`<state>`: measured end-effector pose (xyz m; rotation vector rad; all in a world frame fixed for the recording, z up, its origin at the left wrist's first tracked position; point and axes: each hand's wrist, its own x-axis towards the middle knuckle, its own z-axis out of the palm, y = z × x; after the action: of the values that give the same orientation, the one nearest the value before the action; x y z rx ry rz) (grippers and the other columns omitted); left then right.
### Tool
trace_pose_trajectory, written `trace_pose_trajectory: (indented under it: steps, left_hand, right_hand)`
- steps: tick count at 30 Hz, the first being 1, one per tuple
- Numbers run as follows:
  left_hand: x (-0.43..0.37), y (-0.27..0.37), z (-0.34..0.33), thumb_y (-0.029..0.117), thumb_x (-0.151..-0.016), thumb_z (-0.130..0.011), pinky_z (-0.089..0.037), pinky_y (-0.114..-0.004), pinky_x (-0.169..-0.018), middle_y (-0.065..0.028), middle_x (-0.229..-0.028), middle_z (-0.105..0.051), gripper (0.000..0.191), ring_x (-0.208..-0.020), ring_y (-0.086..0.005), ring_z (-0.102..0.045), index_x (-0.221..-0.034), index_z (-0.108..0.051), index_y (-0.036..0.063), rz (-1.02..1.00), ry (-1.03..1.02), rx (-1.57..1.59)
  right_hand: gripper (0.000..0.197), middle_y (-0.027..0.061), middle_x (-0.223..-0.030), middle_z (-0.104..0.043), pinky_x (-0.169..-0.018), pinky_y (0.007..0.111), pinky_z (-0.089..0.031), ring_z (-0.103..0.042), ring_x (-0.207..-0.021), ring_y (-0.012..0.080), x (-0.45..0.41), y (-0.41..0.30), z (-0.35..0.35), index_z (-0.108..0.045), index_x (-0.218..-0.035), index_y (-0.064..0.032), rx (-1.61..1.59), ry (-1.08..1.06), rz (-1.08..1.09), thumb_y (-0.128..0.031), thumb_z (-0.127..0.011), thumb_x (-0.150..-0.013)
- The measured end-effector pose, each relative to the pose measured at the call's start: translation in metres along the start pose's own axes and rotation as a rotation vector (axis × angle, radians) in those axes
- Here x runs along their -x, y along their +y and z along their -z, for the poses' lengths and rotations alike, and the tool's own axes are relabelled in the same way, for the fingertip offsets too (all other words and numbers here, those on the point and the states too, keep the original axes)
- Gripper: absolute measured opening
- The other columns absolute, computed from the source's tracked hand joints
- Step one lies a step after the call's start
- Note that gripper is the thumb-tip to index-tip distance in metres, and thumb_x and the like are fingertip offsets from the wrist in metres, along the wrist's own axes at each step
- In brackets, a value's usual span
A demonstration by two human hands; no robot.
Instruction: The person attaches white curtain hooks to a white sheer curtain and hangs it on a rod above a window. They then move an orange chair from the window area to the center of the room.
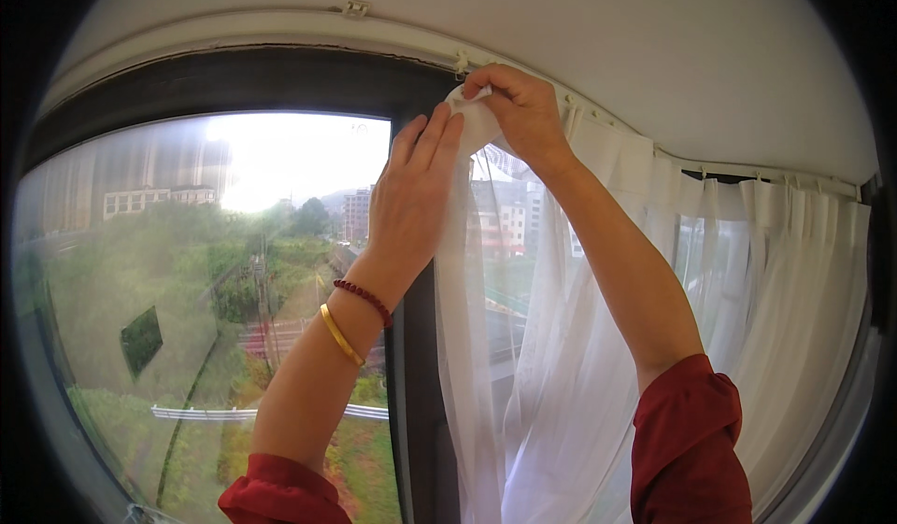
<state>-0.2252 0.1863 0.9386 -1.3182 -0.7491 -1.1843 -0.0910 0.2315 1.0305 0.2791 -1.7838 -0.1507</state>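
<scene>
A sheer white curtain (560, 356) hangs from a white curtain track (413, 37) along the ceiling. At its top left corner, my right hand (522, 114) pinches the folded edge of the white heading tape (478, 121) between thumb and fingers. My left hand (420, 181) is raised beside it, fingers extended, with the fingertips against the left edge of that same heading. Just above the right fingers, a small curtain glider with a hook (460, 64) hangs from the track. What lies behind the fingers is hidden.
A dark window frame (420, 356) borders a large glass pane (280, 258) on the left. A white bracket (356, 9) sits on the ceiling by the track. Farther right, more gathered curtain (799, 272) hangs from several gliders along the bent track.
</scene>
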Motion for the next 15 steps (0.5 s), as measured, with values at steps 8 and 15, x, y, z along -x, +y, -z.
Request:
trace_pose_trajectory:
  steps: [8,15]
  left_hand:
    - [0.000,-0.007,0.001,-0.001,-0.073,-0.062,-0.041,-0.036,-0.095,-0.0122,-0.130,-0.044,0.053,-0.116,-0.0301,-0.042,-0.123,-0.045,0.0024,0.020,0.000,-0.036]
    - [0.011,0.007,0.019,0.009,-0.078,-0.061,-0.040,-0.037,-0.093,-0.0149,-0.123,-0.048,0.050,-0.113,-0.0313,-0.044,-0.124,-0.043,0.0008,0.186,-0.139,0.109]
  right_hand:
    - [0.017,0.0059,-0.069,-0.058,-0.057,0.025,-0.041,-0.051,-0.062,0.0133,-0.009,-0.003,-0.011,-0.061,-0.077,-0.0030,0.036,0.019,-0.100,0.003,-0.046,-0.071]
    - [0.010,0.0023,-0.074,-0.059,-0.063,0.024,-0.044,-0.054,-0.067,0.0101,-0.013,-0.015,0.004,-0.062,-0.080,-0.0026,0.283,-0.145,-0.307,0.000,-0.054,-0.075]
